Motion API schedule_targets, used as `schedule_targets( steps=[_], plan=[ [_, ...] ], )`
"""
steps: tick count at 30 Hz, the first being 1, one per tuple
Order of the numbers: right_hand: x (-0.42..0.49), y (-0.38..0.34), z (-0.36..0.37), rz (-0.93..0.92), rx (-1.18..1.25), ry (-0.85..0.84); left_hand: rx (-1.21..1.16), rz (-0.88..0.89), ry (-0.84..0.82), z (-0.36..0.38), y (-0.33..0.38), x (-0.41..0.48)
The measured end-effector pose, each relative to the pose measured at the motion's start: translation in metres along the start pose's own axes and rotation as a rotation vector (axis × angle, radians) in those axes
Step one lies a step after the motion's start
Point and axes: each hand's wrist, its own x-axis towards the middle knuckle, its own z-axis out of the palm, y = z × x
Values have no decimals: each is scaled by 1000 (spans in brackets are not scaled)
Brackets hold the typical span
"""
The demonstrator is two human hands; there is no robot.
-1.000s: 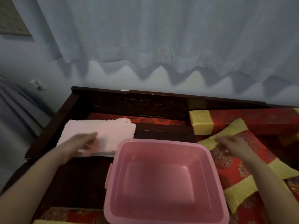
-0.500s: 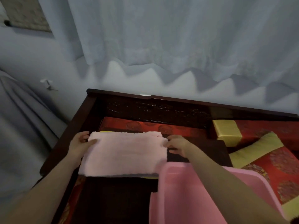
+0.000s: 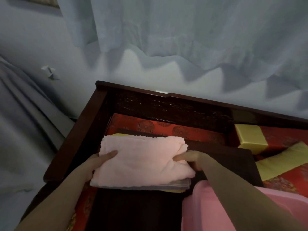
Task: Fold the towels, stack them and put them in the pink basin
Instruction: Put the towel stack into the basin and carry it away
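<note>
Centre of the view: the stack of towels [image 3: 143, 162], pale pink one on top, with grey and yellow edges peeking out beneath, sits on a dark wooden board [image 3: 133, 212] laid over the red patterned cushion [image 3: 166, 127].

The left hand [image 3: 98, 162] grips the stack's 9 o'clock edge, thumb flat on the pink cloth, its other fingers tucked underneath and hidden. The right hand [image 3: 191, 159] pinches the 3 o'clock edge, bunching the fabric; how its lower fingers lie I cannot tell.

The pink basin [image 3: 193, 214] waits at 5 o'clock, just beside the stack, partly under the right forearm.

Around it runs the carved dark wooden frame [image 3: 80, 139]. At 3 o'clock lie a yellow block cushion [image 3: 250, 139] and a red-and-yellow pillow [image 3: 283, 165]. A pale curtain [image 3: 183, 30] hangs at 12 o'clock and a grey drape [image 3: 25, 114] at 9, with a small wall hook [image 3: 49, 72] at 10.
</note>
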Motion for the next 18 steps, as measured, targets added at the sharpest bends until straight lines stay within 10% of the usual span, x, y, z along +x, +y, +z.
schedule_targets(
  steps=[10, 18],
  plan=[
    [-14, -8, 14, 25, 62, -53, -55, -2, -54, -5, 12, -20],
    [-53, -22, 18, -351, 250, -7, -170, 276, -80, -13, 35, -74]
  ],
)
